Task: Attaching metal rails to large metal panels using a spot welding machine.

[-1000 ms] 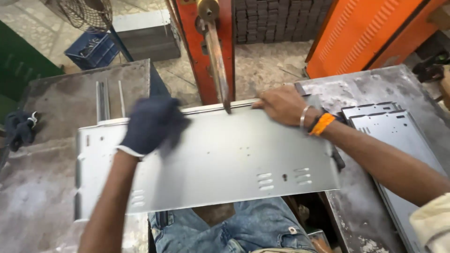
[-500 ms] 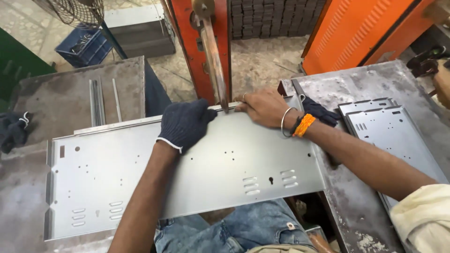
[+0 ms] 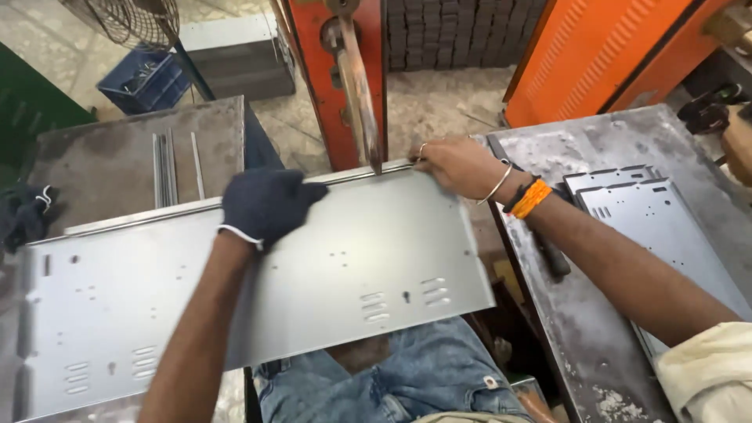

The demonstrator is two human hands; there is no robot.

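We see a long grey metal sheet lying across our lap and reaching from the left surface toward the right surface. Its far edge, a folded lip, runs from nine o'clock up toward one o'clock, and meets the tip of a rusty metal arm that hangs down from an orange machine column at twelve o'clock. Its near edge hangs free over our jeans, with open room below it. Its right end stops just short of the right surface, leaving a dark gap between them.

Our left hand, in a dark glove, lies palm down on the sheet near the far lip, fingers spread flat rather than clamped. Our right hand, bare, with bangles and an orange band at the wrist, pinches the far edge just right of the arm's tip, fingers closed on the sheet.

The left surface is scuffed steel with thin metal strips lying on it at ten o'clock and a dark cloth at nine. The right surface is stained steel carrying another punched grey panel at three o'clock. Beyond, at eleven, stand a blue crate and a fan on a concrete floor.

The sheet is smooth, pale, with small holes and groups of short slots.
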